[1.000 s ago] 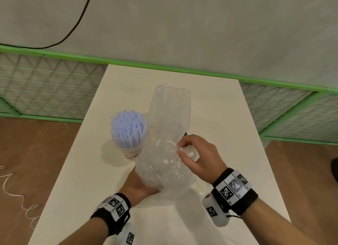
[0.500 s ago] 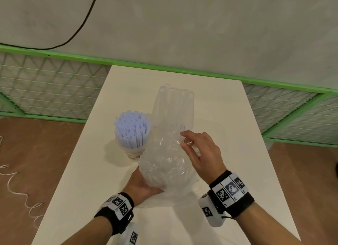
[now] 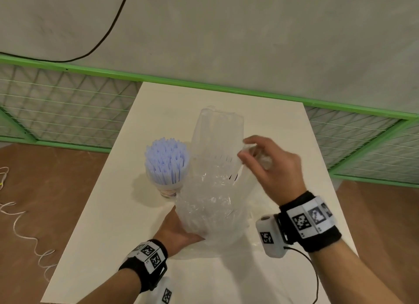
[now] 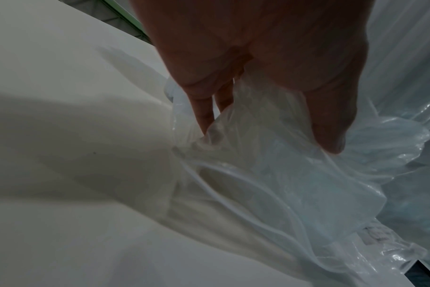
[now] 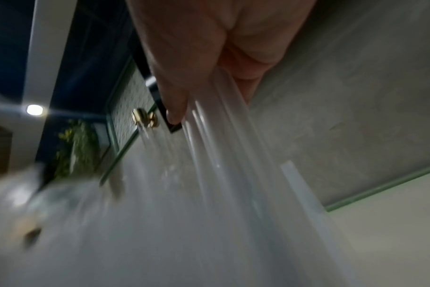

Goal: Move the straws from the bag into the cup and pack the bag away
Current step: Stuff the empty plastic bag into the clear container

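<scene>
A clear cup packed with pale blue straws stands upright on the white table. Right of it rises a crumpled clear plastic bag, its upper end standing up. My left hand grips the bag's bunched lower end just above the table, thumb and fingers pressed into the plastic. My right hand is raised beside the bag's upper part and pinches a strip of its plastic between thumb and fingers. The right wrist view is blurred; stretched plastic runs away from the fingers.
The table is narrow, with its far edge against a green-framed mesh fence and a grey wall. Brown floor lies on both sides. A white cord lies on the floor at left. A black cable hangs on the wall.
My right hand has let go of the crumpled middle of the bag, risen up and to the right, and now pinches a strip near the bag's upper part. The left hand has stayed put.
</scene>
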Available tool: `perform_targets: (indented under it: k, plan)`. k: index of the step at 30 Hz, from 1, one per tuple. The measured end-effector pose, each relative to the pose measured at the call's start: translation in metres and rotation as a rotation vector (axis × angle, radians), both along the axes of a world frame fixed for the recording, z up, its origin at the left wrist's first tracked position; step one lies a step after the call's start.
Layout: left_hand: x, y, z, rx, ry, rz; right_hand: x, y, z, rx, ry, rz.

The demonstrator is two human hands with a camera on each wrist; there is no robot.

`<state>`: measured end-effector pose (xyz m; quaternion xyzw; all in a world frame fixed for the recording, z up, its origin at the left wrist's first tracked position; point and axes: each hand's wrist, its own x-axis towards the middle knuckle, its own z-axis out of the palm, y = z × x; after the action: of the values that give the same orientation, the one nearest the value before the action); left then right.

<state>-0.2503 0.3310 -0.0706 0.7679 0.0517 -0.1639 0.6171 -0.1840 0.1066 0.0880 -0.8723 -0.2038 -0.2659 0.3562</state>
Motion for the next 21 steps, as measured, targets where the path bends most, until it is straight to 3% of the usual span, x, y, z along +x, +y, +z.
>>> perform_targets:
  k: [5,10,13,21]
  plan:
    - [0.0,0.002,-0.001,-0.001,-0.005,-0.013,0.013,0.002,0.005,0.266,0.168,-0.02]
    - [-0.001,-0.001,0.005,-0.016,-0.003,-0.014,0.019,0.009,0.008,0.452,0.376,0.087]
    - [-0.001,-0.002,0.006,-0.017,-0.011,-0.015,0.022,0.01,0.013,0.386,0.3,0.067]
    - [-0.001,0.002,0.001,0.005,-0.01,-0.022,0.047,-0.016,0.063,0.503,0.068,-0.049]
